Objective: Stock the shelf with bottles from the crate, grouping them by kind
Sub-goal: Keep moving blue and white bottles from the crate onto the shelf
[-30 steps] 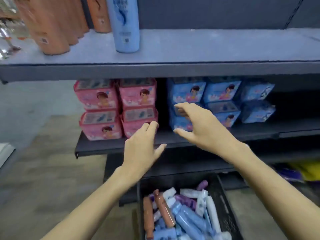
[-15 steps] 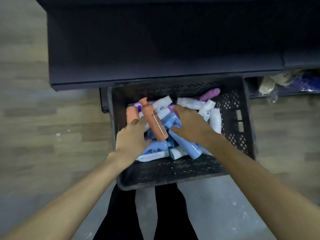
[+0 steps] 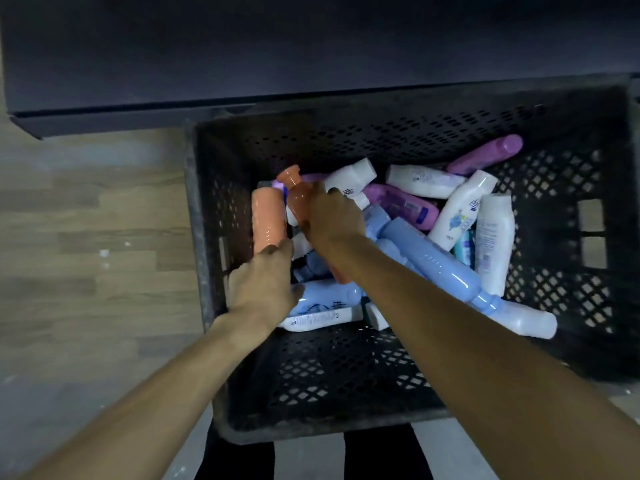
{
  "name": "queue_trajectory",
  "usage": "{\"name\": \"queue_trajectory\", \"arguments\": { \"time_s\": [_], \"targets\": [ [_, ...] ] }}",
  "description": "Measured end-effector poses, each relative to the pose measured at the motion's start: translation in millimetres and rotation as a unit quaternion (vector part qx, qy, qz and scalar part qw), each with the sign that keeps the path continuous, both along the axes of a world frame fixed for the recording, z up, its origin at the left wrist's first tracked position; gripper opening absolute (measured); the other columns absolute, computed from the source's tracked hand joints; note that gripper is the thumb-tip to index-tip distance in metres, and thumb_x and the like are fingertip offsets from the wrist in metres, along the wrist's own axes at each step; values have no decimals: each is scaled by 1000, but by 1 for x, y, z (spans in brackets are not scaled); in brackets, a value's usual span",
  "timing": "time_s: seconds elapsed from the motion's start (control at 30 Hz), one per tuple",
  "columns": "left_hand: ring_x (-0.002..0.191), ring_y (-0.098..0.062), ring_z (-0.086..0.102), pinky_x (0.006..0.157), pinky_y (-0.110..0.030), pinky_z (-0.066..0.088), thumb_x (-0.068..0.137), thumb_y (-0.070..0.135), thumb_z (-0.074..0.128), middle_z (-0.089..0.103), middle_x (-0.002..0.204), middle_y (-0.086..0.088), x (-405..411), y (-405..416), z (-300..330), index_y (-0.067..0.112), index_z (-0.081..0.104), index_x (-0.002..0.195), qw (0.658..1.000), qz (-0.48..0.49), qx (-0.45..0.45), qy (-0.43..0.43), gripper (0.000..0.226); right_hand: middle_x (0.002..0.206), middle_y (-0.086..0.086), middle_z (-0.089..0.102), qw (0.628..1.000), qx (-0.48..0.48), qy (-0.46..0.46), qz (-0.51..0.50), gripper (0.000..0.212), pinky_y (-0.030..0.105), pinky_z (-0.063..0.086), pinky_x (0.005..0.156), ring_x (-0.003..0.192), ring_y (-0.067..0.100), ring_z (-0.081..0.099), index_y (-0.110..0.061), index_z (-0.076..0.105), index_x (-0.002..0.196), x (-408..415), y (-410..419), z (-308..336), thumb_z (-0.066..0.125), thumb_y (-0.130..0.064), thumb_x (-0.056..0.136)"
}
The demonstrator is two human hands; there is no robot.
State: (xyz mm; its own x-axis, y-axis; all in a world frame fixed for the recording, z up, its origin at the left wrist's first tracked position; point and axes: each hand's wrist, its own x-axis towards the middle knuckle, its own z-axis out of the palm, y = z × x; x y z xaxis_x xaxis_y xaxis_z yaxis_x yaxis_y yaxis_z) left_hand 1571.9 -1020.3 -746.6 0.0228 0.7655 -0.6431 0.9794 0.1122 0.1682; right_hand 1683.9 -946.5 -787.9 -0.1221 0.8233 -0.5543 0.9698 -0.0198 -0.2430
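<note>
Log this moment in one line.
right hand: grips orange bottle | left hand: on second orange bottle | crate: many bottles

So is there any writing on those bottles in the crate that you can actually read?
Nothing reads clearly.
White bottle: blue characters and a picture, too blurred.
Pale blue bottle: dark characters, blurred.
Purple bottle: label with barcode, too small.
Far-right white bottle: fine print and barcode, unreadable.
Orange bottles: no print visible.

Black crate (image 3: 571,216): mixed bottles (image 3: 429,261) jumbled, approx. all lying.
</note>
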Motion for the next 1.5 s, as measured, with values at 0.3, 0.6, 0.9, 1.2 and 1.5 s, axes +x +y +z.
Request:
{"name": "queue_trajectory", "arguments": {
  "time_s": [0.3,0.6,0.9,1.2,1.5],
  "targets": [
    [97,-24,63,72,-32,47,88,33,62,61,110,2,1,-18,-9,23,48,119,999,-33,-6,-18,36,127,14,57,1000,-18,-16,-3,67,34,47,91,115,29,60,-1,41,133,-10,2,-23,74,-35,84],
    [103,-20,64,83,-34,54,72,18,83,65,107,6,12,-19,-7,22,52,123,906,259,-46,-332,60,98,3,66,975,11,197,-100,64,38,52,75,90,27,64,-14,52,111,29,-9,68,72,-54,65],
    [88,-4,68,75,-22,56,67,13,88,72,95,12,33,15,163,23,61,108,823,281,76,-488,50,108,-12,69,900,72,381,-199,61,25,54,89,104,3,66,-23,54,120,63,-14,256,83,-31,67],
    [68,-2,63,61,-29,51,61,29,85,67,73,13,18,42,345,31,55,87,838,201,222,-455,41,114,-10,64,883,260,353,-168,68,31,56,87,106,8,63,-25,49,131,41,-9,445,80,-33,71],
    [60,-6,55,59,-31,52,59,20,89,66,71,11,-19,66,514,32,48,82,763,140,399,-488,49,117,-15,60,811,472,344,-37,71,37,54,80,101,10,63,-30,41,131,-4,-5,630,78,-38,71]
  ]
}}
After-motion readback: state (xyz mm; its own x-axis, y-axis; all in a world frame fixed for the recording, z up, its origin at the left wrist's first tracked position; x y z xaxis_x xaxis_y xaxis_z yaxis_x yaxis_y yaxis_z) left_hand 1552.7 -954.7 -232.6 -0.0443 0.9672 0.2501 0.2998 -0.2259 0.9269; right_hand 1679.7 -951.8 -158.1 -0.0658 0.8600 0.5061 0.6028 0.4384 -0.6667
